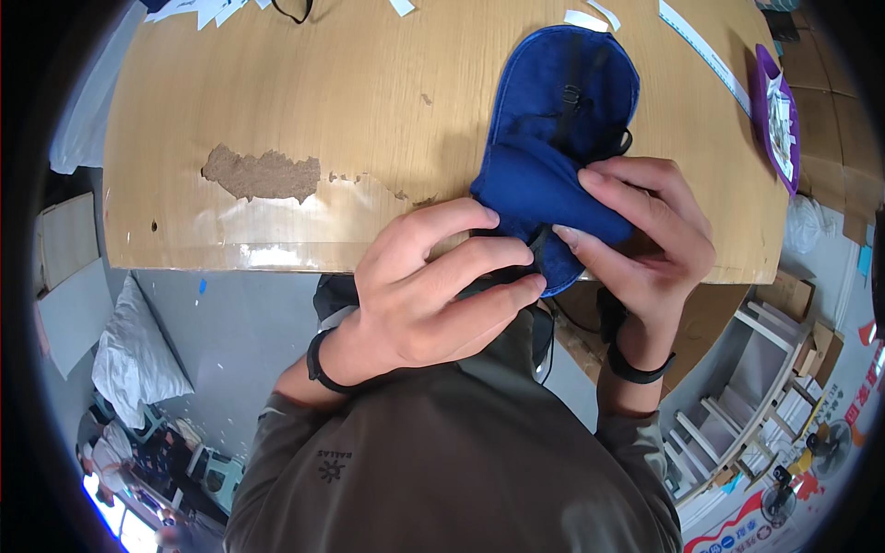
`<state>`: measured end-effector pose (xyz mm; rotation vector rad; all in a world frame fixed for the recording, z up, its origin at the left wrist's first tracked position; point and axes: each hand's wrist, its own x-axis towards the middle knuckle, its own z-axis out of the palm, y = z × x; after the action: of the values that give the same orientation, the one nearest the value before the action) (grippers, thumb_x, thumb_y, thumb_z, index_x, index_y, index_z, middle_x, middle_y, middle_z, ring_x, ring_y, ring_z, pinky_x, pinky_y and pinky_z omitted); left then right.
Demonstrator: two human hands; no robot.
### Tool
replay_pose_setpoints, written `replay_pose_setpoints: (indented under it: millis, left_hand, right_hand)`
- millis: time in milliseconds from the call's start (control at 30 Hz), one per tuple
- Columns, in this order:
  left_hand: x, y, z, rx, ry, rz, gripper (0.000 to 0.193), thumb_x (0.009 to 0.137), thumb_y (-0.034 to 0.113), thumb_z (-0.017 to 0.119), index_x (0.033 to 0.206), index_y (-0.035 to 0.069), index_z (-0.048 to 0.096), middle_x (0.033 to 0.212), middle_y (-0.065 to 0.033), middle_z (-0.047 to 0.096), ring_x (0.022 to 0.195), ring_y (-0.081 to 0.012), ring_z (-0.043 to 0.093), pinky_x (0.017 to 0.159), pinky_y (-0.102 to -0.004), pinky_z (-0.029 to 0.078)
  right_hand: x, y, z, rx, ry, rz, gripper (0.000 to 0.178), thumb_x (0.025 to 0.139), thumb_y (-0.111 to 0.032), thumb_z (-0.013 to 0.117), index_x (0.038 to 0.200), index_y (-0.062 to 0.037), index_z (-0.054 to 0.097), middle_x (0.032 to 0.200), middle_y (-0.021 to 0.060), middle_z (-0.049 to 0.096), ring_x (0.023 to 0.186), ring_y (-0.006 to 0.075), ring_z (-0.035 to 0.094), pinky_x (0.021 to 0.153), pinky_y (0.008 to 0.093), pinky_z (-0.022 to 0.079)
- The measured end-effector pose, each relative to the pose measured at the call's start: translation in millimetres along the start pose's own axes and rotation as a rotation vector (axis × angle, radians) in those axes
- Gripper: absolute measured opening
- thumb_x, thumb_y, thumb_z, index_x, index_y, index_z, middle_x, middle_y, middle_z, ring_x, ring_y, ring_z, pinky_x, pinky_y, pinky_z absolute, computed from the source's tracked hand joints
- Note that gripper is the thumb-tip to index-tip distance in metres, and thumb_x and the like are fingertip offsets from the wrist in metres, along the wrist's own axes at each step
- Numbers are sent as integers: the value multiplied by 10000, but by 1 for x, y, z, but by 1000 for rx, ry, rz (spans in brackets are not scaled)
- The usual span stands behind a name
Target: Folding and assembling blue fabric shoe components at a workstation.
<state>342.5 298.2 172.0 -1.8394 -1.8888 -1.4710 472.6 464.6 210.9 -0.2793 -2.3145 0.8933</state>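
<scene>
The blue fabric eye mask [553, 120] lay on the wooden tabletop [350, 101], its near end folded over at the front edge of the tabletop. The left hand [433, 295] gripped the folded near end from the left, fingers [479, 253] curled and pinching the fabric and a black strap. The right hand [645, 230] pressed on the fold from the right, its fingers [599, 189] grasping the same end. A black strap with a buckle [573, 97] ran along the upper face of the mask. A patch of chipped veneer [263, 173] lay well to the left. A purple tray [774, 111] sat near the right edge, beside a long ruler [705, 51].
</scene>
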Motion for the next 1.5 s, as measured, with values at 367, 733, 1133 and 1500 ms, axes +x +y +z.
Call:
replay_pose_setpoints:
  millis: [367,733,1133,1500]
  left_hand:
    - [-8,2,0,141,58,11,269,565,197,856,799,305,778,1020,37,661,1046,-265,490,882,-325,450]
    - [26,-6,-1,-72,24,20,265,564,108,833,808,191,770,1183,-80,701,1249,-417,543,879,-390,522]
    - [39,-5,-16,-102,-143,-128,226,623,52,775,839,118,772,1054,-73,744,1068,-296,693,1036,-487,439]
    - [50,-7,-13,-172,-170,-265,160,683,18,753,836,62,763,948,-96,760,1071,-278,698,1133,-526,332]
  right_hand:
    - [-3,1,-3,2,-19,-10,422,543,-49,818,963,-51,782,970,105,695,831,238,622,701,330,502]
    - [-6,-4,-3,0,-12,39,402,568,-36,766,969,-67,787,999,97,697,854,249,622,728,340,512]
    - [-11,-14,-6,-222,-128,29,458,679,-159,759,1126,-61,730,1139,126,671,973,311,622,850,401,512]
    - [-12,-24,6,-445,-92,22,377,780,-173,705,1140,-60,707,1237,130,627,1114,342,565,961,422,474]
